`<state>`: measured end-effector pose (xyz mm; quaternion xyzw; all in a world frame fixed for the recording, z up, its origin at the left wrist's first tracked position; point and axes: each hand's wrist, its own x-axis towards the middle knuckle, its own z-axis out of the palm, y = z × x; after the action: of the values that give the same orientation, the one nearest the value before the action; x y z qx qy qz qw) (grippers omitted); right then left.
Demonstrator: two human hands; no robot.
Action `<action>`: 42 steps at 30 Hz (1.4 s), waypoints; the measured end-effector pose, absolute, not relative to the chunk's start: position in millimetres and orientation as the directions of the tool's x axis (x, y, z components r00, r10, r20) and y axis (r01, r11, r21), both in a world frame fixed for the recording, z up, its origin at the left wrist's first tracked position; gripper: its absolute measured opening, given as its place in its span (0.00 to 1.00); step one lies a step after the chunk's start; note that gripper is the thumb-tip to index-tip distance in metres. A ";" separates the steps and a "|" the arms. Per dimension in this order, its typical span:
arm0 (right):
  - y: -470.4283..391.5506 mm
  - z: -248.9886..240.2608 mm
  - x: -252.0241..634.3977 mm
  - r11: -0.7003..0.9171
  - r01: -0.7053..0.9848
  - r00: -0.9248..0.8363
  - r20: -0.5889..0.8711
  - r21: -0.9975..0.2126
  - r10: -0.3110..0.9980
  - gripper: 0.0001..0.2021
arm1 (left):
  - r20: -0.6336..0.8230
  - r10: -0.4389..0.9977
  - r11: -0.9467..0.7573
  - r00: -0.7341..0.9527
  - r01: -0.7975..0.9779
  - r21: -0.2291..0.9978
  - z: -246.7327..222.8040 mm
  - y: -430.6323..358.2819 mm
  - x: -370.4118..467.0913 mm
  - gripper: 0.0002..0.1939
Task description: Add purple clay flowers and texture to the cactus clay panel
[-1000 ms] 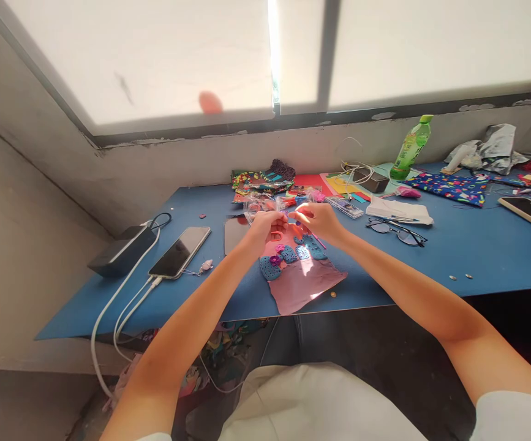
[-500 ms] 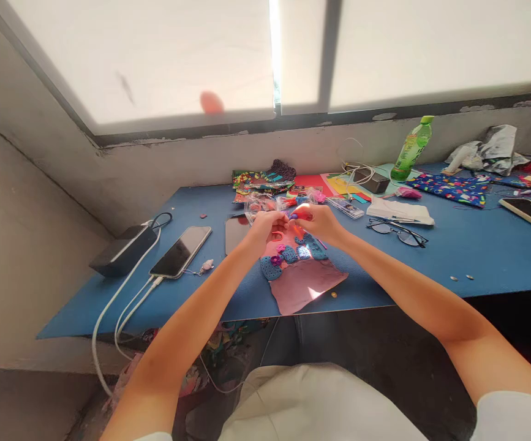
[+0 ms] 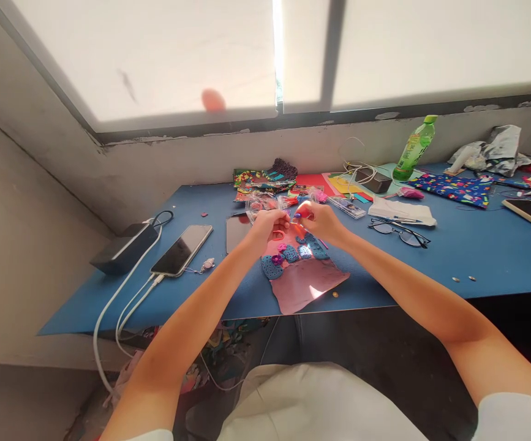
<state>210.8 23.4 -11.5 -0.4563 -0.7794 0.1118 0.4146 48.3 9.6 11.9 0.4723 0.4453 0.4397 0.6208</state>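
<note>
My left hand (image 3: 269, 226) and my right hand (image 3: 319, 220) are raised close together over a pink sheet (image 3: 308, 282), which looks like flattened clay. The right fingertips pinch a small purple-blue piece (image 3: 297, 215), too small to name. The left fingers are pressed together just beside it; whatever they hold is hidden. On the sheet lie several blue pieces dotted with holes, one at the left edge (image 3: 271, 267), and a purple flower shape (image 3: 277, 260). An orange curved piece (image 3: 278, 235) shows below the left fingers, and another orange bit (image 3: 300, 231) below the right.
Left of the hands are a dark phone (image 3: 236, 234), a charging phone (image 3: 181, 251) and a black box (image 3: 125, 248) with white cables. Plastic packets (image 3: 265, 201) lie behind. To the right are glasses (image 3: 400, 233), white tissue (image 3: 403, 211) and a green bottle (image 3: 414, 150).
The right fingers and the purple-blue piece have shifted slightly right, with a small gap now showing between the two hands. The view has also shifted a little.
</note>
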 end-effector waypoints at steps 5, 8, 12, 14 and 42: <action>24.3 -12.6 212.8 0.565 0.640 -0.226 0.575 -0.520 0.786 0.11 | -0.138 0.965 0.167 0.224 -0.113 0.979 12.0 9.2 48.3 0.08; 25.9 -14.6 212.9 0.568 0.653 -0.224 0.589 -0.500 0.776 0.11 | -0.143 0.964 0.170 0.224 -0.104 0.980 13.0 8.9 48.5 0.08; 25.8 -14.9 211.6 0.582 0.663 -0.233 0.608 -0.472 0.759 0.10 | -0.149 0.964 0.173 0.219 -0.093 0.981 14.9 7.8 49.0 0.09; 25.0 -13.7 211.3 0.584 0.671 -0.229 0.621 -0.457 0.750 0.13 | -0.159 0.963 0.181 0.219 -0.083 0.980 16.0 7.1 49.3 0.09; -0.3 -4.0 208.7 0.730 0.683 -0.600 0.596 0.034 0.534 0.13 | -0.285 0.888 0.409 0.362 -0.337 0.848 12.6 3.0 53.9 0.14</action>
<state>208.7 -0.3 -4.0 -0.3438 -0.8849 -0.1304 0.2860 53.9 3.0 12.6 0.3552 0.3873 0.4112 0.7448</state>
